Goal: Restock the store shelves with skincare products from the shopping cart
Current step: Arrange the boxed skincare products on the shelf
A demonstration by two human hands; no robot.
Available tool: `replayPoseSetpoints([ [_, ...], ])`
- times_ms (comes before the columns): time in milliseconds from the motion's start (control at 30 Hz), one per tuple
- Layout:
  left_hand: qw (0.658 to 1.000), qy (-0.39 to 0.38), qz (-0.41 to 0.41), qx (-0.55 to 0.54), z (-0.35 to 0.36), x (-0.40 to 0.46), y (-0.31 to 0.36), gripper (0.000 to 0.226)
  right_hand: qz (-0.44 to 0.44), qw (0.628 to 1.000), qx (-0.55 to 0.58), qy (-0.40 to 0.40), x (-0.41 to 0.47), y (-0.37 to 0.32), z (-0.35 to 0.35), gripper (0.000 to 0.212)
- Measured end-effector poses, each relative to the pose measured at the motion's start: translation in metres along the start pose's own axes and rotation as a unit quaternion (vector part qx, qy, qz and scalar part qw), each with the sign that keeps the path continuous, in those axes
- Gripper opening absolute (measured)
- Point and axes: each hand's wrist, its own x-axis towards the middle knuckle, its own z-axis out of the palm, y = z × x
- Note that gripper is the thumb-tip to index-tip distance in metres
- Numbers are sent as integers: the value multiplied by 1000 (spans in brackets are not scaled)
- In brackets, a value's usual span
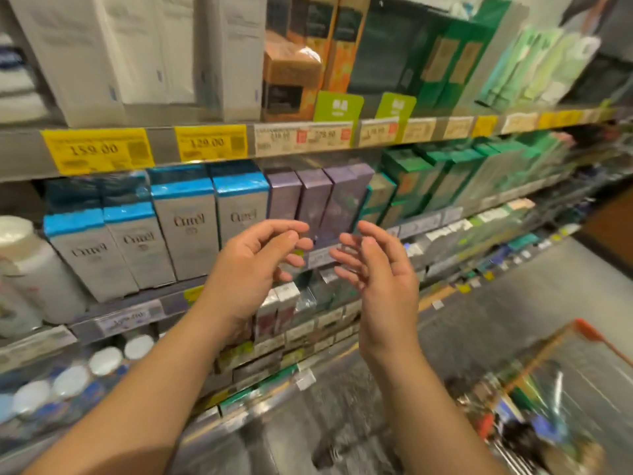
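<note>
Shelving point(219, 168) fills the left and far side of the view, its tiers running off to the right until the boxes there blur into green and white smears; most price-tag print is unreadable apart from two yellow tags point(97, 150) on the upper rail. On the middle tier stand white boxes with blue tops point(186, 221), then purple boxes point(313, 197) just right of them, then green boxes point(428, 180) further right. Round white lids point(104, 361) line a lower tier at near left, their bodies hidden. The shopping cart point(561, 399) sits at near right, cut off by the frame edge, its contents a blurred jumble of packs. The left hand point(255, 265) and right hand point(373, 269) hover in front of the purple boxes, palms facing, fingers loosely bent, each holding nothing.
</note>
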Motion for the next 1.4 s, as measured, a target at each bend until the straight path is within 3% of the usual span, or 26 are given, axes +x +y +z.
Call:
replayPoseSetpoints([
  [300, 986, -97, -100, -90, 75, -40, -29, 20, 61, 995, 9, 79, -48, -2, -115, 25],
  [500, 968, -191, -144, -81, 159, -97, -37, 33, 57, 986, 36, 151, -115, -20, -210, 25],
  [633, 957, -234, -168, -45, 209, -146, -50, 24, 39, 978, 47, 201, -177, -32, -277, 35],
  [933, 928, -313, -203, -12, 314, -227, -64, 24, 65, 938, 104, 323, -264, -27, -377, 29],
  [1400, 886, -383, -260, 17, 433, -189, -108, 21, 96, 882, 147, 438, -229, -14, -454, 20],
])
